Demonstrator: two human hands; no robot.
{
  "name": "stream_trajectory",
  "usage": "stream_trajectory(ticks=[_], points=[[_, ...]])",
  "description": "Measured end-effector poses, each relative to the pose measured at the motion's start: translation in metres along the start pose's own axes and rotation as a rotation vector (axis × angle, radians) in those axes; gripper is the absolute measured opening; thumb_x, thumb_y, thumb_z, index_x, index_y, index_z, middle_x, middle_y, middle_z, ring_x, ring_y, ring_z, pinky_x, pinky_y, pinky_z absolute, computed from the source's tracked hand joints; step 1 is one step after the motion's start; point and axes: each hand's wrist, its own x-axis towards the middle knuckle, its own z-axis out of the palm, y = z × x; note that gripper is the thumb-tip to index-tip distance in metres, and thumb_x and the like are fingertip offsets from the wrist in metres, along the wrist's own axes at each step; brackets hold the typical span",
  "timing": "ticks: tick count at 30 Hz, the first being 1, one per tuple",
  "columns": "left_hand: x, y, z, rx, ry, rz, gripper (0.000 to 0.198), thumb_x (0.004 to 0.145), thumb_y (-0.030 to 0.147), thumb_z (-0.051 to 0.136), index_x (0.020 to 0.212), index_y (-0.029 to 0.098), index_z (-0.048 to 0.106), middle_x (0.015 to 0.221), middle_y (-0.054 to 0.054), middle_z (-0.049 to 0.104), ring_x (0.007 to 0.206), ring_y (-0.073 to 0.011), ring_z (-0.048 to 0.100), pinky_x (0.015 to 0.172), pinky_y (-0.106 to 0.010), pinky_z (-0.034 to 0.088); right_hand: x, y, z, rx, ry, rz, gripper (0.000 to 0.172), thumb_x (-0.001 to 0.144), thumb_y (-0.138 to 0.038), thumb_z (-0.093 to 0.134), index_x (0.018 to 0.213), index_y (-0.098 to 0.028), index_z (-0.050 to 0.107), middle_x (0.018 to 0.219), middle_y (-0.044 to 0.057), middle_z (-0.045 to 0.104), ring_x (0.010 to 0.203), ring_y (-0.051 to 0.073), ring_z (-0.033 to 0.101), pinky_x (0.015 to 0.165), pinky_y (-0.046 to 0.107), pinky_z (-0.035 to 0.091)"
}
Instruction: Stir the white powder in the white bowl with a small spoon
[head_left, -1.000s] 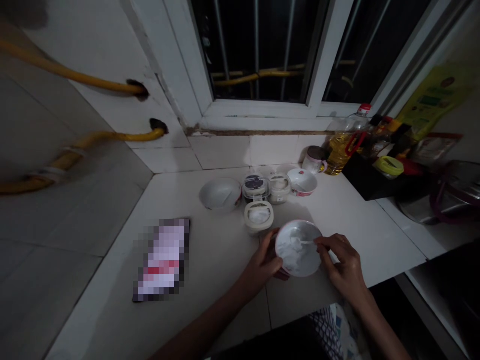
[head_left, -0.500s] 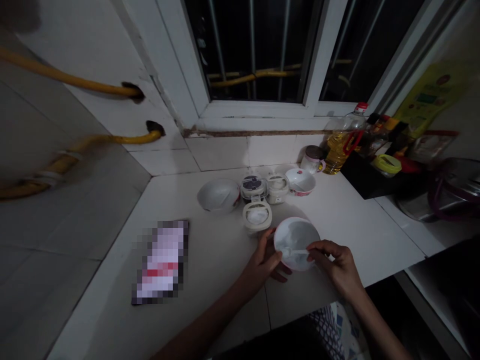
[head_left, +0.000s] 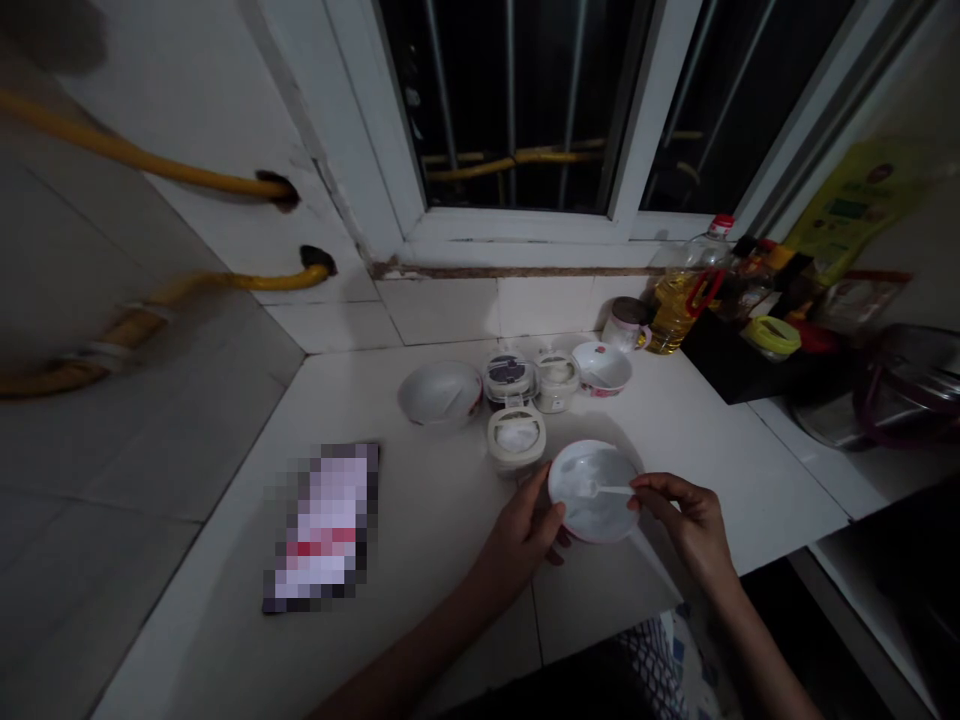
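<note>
At the counter's near edge, I saw the left hand (head_left: 521,535) cupped against the side of the white bowl (head_left: 592,490), fingers partly curled on its rim, apparently to steady it. Right hand (head_left: 686,520) pinched shut on a white spoon (head_left: 609,489), handle between fingertips and its tip down in the bowl. Bowl sat on the white countertop (head_left: 420,520), just in front of the small round containers (head_left: 516,438), likely kept close for reach. Second bowl (head_left: 440,392) stood further back.
</note>
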Motion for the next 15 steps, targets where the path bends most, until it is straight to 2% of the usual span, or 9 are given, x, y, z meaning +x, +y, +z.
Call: stream_trajectory(ticks=[3, 5, 7, 9, 12, 15], points=[[-0.004, 0.004, -0.002, 0.159, 0.051, 0.068, 0.059, 0.085, 0.039, 0.058, 0.137, 0.02, 0.039, 0.086, -0.005, 0.063, 0.067, -0.0179, 0.062, 0.056, -0.03, 0.054, -0.001, 0.0, 0.0, 0.018, -0.006, 0.002, 0.02, 0.067, -0.037, 0.068, 0.07, -0.018, 0.072, 0.057, 0.003, 0.068, 0.054, 0.016, 0.054, 0.056, 0.028, 0.043], [-0.006, 0.004, -0.002, 0.248, 0.073, 0.146, 0.053, 0.085, 0.036, 0.059, 0.133, 0.021, 0.043, 0.102, -0.009, 0.063, 0.071, -0.0183, 0.063, 0.061, -0.031, 0.054, -0.001, -0.001, -0.001, 0.059, -0.02, 0.031, 0.02, 0.067, -0.037, 0.068, 0.07, -0.018, 0.072, 0.056, 0.003, 0.068, 0.053, 0.016, 0.054, 0.054, 0.028, 0.042], [-0.007, 0.004, -0.003, 0.366, 0.087, 0.261, 0.048, 0.083, 0.033, 0.061, 0.127, 0.022, 0.047, 0.123, -0.013, 0.056, 0.079, -0.0202, 0.064, 0.065, -0.032, 0.054, 0.0, 0.0, -0.002, 0.114, -0.031, 0.073, 0.019, 0.067, -0.036, 0.068, 0.069, -0.018, 0.072, 0.055, 0.003, 0.068, 0.053, 0.015, 0.053, 0.053, 0.027, 0.04], [-0.008, 0.003, -0.003, 0.537, 0.1, 0.393, 0.046, 0.08, 0.034, 0.065, 0.122, 0.022, 0.051, 0.135, -0.015, 0.048, 0.092, -0.0257, 0.064, 0.072, -0.036, 0.054, 0.002, 0.001, -0.003, 0.175, -0.035, 0.102, 0.018, 0.066, -0.034, 0.069, 0.069, -0.017, 0.073, 0.055, 0.003, 0.068, 0.053, 0.015, 0.052, 0.052, 0.026, 0.04], [-0.01, 0.003, -0.004, 0.769, 0.133, 0.542, 0.042, 0.077, 0.038, 0.07, 0.114, 0.021, 0.059, 0.134, -0.017, 0.049, 0.111, -0.0355, 0.056, 0.085, -0.045, 0.05, 0.006, 0.005, -0.005, 0.244, -0.031, 0.116, 0.017, 0.066, -0.032, 0.071, 0.07, -0.016, 0.074, 0.055, 0.004, 0.068, 0.053, 0.014, 0.05, 0.052, 0.025, 0.039], [-0.01, 0.004, -0.005, 0.823, 0.164, 0.594, 0.037, 0.077, 0.038, 0.07, 0.11, 0.022, 0.063, 0.13, -0.016, 0.053, 0.113, -0.037, 0.055, 0.087, -0.047, 0.05, 0.011, 0.009, -0.006, 0.27, -0.015, 0.113, 0.015, 0.066, -0.031, 0.072, 0.071, -0.017, 0.074, 0.057, 0.003, 0.068, 0.053, 0.012, 0.048, 0.053, 0.025, 0.038]])
